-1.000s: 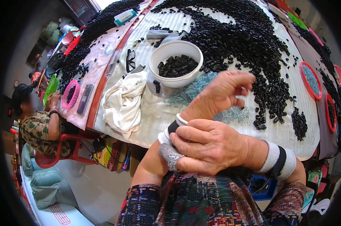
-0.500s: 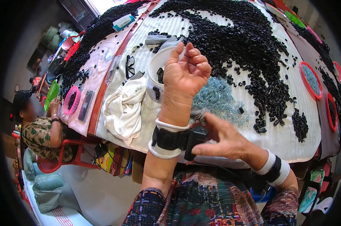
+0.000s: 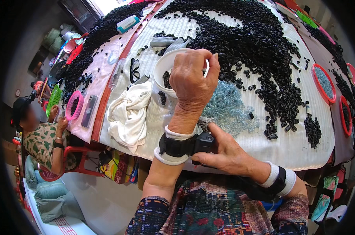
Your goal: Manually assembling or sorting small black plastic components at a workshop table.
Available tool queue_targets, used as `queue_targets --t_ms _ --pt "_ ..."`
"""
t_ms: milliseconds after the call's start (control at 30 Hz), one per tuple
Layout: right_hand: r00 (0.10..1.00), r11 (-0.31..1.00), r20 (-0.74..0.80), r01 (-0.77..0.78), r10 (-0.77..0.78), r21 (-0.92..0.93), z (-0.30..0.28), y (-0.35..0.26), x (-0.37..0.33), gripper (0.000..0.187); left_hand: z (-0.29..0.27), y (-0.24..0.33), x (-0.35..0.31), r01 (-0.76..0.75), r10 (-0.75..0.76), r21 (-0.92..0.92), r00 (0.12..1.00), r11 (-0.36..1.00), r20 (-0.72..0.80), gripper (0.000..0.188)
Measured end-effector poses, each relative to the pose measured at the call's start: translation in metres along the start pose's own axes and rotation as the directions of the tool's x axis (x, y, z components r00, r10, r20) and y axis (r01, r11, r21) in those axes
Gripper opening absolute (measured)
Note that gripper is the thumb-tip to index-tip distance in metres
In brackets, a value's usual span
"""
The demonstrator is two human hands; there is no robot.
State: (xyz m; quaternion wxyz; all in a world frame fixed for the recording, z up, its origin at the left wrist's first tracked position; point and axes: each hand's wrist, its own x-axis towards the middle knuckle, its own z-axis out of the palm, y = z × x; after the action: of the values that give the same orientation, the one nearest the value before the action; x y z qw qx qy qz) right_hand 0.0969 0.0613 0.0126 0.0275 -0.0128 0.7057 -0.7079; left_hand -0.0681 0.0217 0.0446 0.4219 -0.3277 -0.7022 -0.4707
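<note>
My left hand (image 3: 191,80) is raised over the table, back of the hand up and fingers curled into a loose fist, with nothing seen in it. It hides part of a white bowl (image 3: 158,74) holding some black beads. Around my left wrist, over a white band (image 3: 171,159), a black strap carries a small black box-shaped camera (image 3: 204,141). My right hand (image 3: 234,152) grips this camera, thumb at its near side and fingers at its far side. A heap of clear bluish beads (image 3: 224,98) lies just beyond.
Black beads (image 3: 244,39) spread over the white-covered table (image 3: 295,152). Left of the bowl lie black eyeglasses (image 3: 134,70) and a crumpled white cloth (image 3: 128,113). Red-rimmed baskets (image 3: 324,84) stand at right. Another person (image 3: 44,137) sits at left near a pink basket (image 3: 73,105) and a phone (image 3: 89,111).
My left hand has turned from palm up with loosely bent fingers to back up with fingers curled. My right hand has closed on the wrist camera. The other person's hands have shifted.
</note>
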Motion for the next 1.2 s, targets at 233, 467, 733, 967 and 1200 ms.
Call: queue_targets --t_ms 233,467,733,967,1200 --pt "0.999 0.999 -0.041 0.009 -0.011 -0.053 0.006 -0.002 0.003 0.048 -0.002 -0.004 -0.006 0.268 -0.256 -0.165 0.962 0.949 0.094 0.008" --pt "0.999 0.979 0.038 -0.003 0.011 -0.205 0.000 -0.017 0.003 0.054 -0.023 -0.008 0.007 0.687 -0.765 -0.719 0.516 0.101 0.385 0.012" --pt "0.998 0.996 -0.044 0.049 -0.046 0.069 -0.031 -0.024 -0.009 0.065 -0.036 -0.020 0.005 0.639 -0.588 -0.579 0.235 -0.507 0.774 0.011" --pt "0.897 0.955 -0.427 -0.019 -0.114 -0.295 -0.110 -0.027 -0.019 0.015 -0.062 -0.031 -0.021 0.530 -0.307 -0.354 0.178 -0.770 0.935 0.013" --pt "0.922 0.745 -0.366 -0.157 -0.124 -0.648 -0.135 0.005 -0.018 0.031 -0.066 -0.016 -0.045 0.641 -0.217 -0.210 0.069 -0.738 0.974 0.013"
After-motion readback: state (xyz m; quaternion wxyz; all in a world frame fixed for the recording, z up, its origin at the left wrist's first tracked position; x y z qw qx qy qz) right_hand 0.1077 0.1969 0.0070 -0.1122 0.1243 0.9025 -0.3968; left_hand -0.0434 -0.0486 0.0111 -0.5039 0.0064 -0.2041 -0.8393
